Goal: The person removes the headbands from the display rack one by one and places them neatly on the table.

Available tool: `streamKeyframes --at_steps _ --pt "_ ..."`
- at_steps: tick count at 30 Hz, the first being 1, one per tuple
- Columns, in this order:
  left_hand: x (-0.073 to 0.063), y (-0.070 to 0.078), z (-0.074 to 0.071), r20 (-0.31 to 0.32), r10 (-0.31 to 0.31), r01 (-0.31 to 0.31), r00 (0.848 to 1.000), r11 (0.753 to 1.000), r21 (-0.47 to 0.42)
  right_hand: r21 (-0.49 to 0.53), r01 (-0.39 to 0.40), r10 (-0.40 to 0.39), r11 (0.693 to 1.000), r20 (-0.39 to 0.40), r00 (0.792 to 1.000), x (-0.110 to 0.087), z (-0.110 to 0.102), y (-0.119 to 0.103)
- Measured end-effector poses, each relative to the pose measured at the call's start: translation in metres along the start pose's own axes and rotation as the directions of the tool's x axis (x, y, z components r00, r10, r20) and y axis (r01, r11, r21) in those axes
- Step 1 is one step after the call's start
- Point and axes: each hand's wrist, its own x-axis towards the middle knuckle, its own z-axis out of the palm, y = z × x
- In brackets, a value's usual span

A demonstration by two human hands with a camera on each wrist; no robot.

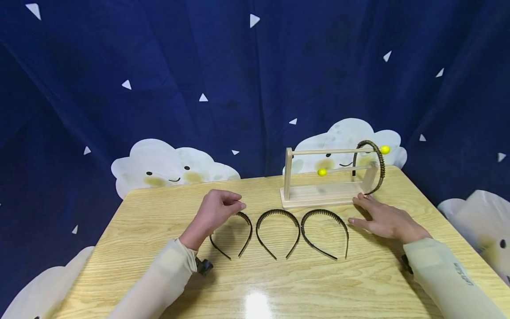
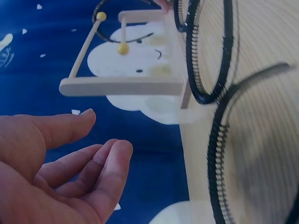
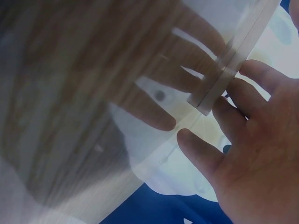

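Note:
My left hand (image 1: 215, 212) is over the top of the leftmost toothed headband (image 1: 250, 228), which it partly covers in the head view. In the left wrist view, thumb and fingers are apart with nothing between them. A middle headband (image 1: 277, 211) and a right headband (image 1: 324, 211) lie beside it in a row on the table. My right hand (image 1: 388, 220), fingers spread, has its fingertips at the right end of the wooden stand's base (image 1: 318, 195). One more dark headband (image 1: 383, 170) hangs on the stand's upper rod (image 1: 326, 151), just inside its yellow tip.
The stand's lower rod (image 1: 344, 169) ends in a yellow ball (image 1: 322, 172) pointing forward. A light wooden table (image 1: 239, 277) carries everything. Behind it hangs a dark blue curtain (image 1: 223, 128) with white clouds.

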Motion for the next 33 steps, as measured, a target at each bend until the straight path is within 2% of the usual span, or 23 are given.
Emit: streamKeyframes --at_steps 11,21,33 --pt "0.01 0.015 0.016 0.002 0.021 -0.021 1.0 0.995 -0.096 -0.004 -0.005 0.005 1.0 0.002 1.0 0.001 -0.002 -0.002" --pt "0.023 0.031 0.034 0.025 0.072 -0.069 0.997 0.991 -0.118 0.002 0.002 -0.002 1.0 -0.004 1.0 0.0 0.004 0.001" --pt "0.033 0.051 0.055 0.029 0.091 -0.084 0.995 0.977 -0.195 -0.006 0.009 -0.009 1.0 -0.014 1.0 0.001 0.003 0.001"
